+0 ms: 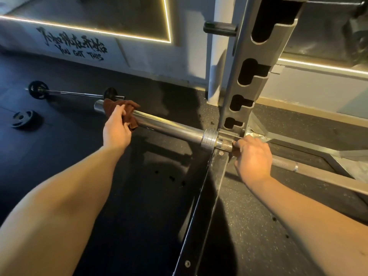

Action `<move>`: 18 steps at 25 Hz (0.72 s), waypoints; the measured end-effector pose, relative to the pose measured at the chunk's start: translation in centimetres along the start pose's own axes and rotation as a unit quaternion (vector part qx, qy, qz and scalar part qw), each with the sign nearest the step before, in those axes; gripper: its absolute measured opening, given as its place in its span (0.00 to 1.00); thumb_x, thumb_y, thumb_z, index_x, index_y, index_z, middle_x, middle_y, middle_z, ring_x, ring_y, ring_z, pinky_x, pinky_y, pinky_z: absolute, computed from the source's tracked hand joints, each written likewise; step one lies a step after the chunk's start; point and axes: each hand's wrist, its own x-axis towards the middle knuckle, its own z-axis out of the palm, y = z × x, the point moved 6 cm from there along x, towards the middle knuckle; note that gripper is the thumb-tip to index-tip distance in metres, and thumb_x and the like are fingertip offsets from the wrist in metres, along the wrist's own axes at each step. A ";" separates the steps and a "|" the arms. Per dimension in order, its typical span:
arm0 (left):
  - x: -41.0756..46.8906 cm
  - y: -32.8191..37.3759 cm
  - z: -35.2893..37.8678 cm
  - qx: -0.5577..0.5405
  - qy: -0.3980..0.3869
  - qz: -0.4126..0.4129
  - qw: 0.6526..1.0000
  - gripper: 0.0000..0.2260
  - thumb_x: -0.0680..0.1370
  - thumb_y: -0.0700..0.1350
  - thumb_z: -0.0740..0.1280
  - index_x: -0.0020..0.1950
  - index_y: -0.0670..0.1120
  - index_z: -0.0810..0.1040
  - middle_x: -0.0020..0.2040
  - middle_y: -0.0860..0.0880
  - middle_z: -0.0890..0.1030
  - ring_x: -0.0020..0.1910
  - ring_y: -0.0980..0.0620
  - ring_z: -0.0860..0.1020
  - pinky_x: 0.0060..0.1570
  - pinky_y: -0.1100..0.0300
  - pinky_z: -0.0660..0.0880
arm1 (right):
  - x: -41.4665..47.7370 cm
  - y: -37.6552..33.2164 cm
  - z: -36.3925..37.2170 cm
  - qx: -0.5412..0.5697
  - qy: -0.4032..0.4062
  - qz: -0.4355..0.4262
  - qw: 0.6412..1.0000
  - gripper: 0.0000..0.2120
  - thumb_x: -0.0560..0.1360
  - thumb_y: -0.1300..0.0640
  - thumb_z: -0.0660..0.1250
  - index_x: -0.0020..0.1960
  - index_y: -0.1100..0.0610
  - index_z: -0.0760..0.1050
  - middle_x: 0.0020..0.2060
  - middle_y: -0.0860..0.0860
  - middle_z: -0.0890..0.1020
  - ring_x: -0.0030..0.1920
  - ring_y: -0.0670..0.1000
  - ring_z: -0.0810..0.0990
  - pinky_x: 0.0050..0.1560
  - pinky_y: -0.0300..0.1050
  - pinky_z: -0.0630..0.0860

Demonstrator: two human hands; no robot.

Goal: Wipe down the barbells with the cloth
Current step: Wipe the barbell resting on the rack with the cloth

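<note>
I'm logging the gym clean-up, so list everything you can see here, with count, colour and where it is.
barbell: one, silver, low on the rack, thick end pointing left
cloth: one, brown, wrapped over the barbell near its left end
rack post: one, grey metal with slots, upper right
second barbell: one, silver with black plates, on the floor, far left
loose plate: one, black, flat on the floor, left
wall lettering: black on white, upper left
left hand: holds the cloth on the barbell
right hand: grips the barbell's rough shaft beside the rack post
</note>
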 end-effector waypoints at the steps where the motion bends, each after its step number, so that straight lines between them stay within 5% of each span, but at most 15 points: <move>1: 0.1 0.6 0.1 -0.005 0.008 0.011 1.000 0.21 0.79 0.30 0.61 0.69 0.45 0.73 0.59 0.41 0.80 0.57 0.39 0.79 0.57 0.43 0.77 | 0.0 0.0 -0.1 -0.003 -0.002 0.001 1.000 0.15 0.65 0.70 0.78 0.50 0.59 0.85 0.41 0.53 0.81 0.44 0.57 0.78 0.47 0.52 0.74; 3: -0.9 1.4 1.2 -0.033 0.004 0.030 0.999 0.22 0.79 0.30 0.61 0.70 0.47 0.73 0.62 0.44 0.80 0.59 0.42 0.78 0.61 0.44 0.77 | 0.0 -0.1 -0.1 -0.002 -0.006 0.006 1.000 0.15 0.65 0.70 0.78 0.50 0.60 0.85 0.41 0.54 0.81 0.45 0.58 0.78 0.48 0.53 0.75; 6: -4.9 4.0 4.3 -0.051 -0.033 0.118 0.991 0.20 0.82 0.35 0.63 0.75 0.44 0.73 0.73 0.47 0.74 0.73 0.51 0.71 0.76 0.57 0.65 | -0.1 -0.4 -0.1 -0.007 -0.001 0.004 1.000 0.15 0.64 0.70 0.78 0.49 0.60 0.85 0.41 0.54 0.81 0.44 0.58 0.78 0.47 0.53 0.74; 9: -6.5 7.6 5.5 -0.037 -0.056 0.274 0.959 0.11 0.84 0.42 0.66 0.65 0.42 0.79 0.67 0.47 0.76 0.69 0.55 0.73 0.72 0.58 0.69 | -0.3 -0.8 -0.2 -0.008 -0.001 0.004 1.000 0.15 0.62 0.71 0.77 0.47 0.61 0.84 0.40 0.54 0.80 0.44 0.59 0.77 0.46 0.52 0.72; 11: -5.2 7.0 4.3 -0.047 -0.056 0.238 0.969 0.10 0.83 0.45 0.66 0.64 0.51 0.76 0.64 0.51 0.74 0.64 0.65 0.71 0.67 0.67 0.69 | -0.2 -0.9 -0.2 -0.005 -0.006 0.013 1.000 0.16 0.62 0.71 0.78 0.48 0.60 0.84 0.41 0.54 0.81 0.46 0.58 0.77 0.47 0.52 0.72; 13: -2.9 3.8 2.8 -0.054 -0.038 0.155 0.986 0.13 0.83 0.48 0.65 0.68 0.58 0.71 0.69 0.52 0.68 0.68 0.67 0.67 0.71 0.63 0.67 | -0.1 -0.8 -0.2 -0.006 -0.011 0.019 1.000 0.16 0.63 0.70 0.78 0.49 0.59 0.84 0.42 0.53 0.81 0.47 0.57 0.77 0.47 0.53 0.73; 15: -0.1 -0.3 1.8 -0.012 -0.069 0.069 0.995 0.14 0.85 0.51 0.61 0.71 0.60 0.69 0.79 0.50 0.61 0.78 0.53 0.62 0.77 0.50 0.60 | -0.2 -0.7 -0.1 -0.002 -0.013 0.019 1.000 0.16 0.64 0.69 0.78 0.50 0.58 0.84 0.42 0.52 0.80 0.47 0.56 0.77 0.48 0.53 0.75; 18: 5.1 -5.8 0.2 0.081 -0.057 -0.016 0.995 0.19 0.85 0.55 0.55 0.74 0.53 0.71 0.81 0.46 0.62 0.80 0.42 0.60 0.79 0.41 0.56 | -0.1 -0.4 0.0 0.001 -0.010 0.013 1.000 0.19 0.64 0.69 0.78 0.53 0.57 0.84 0.43 0.50 0.80 0.48 0.55 0.78 0.50 0.53 0.76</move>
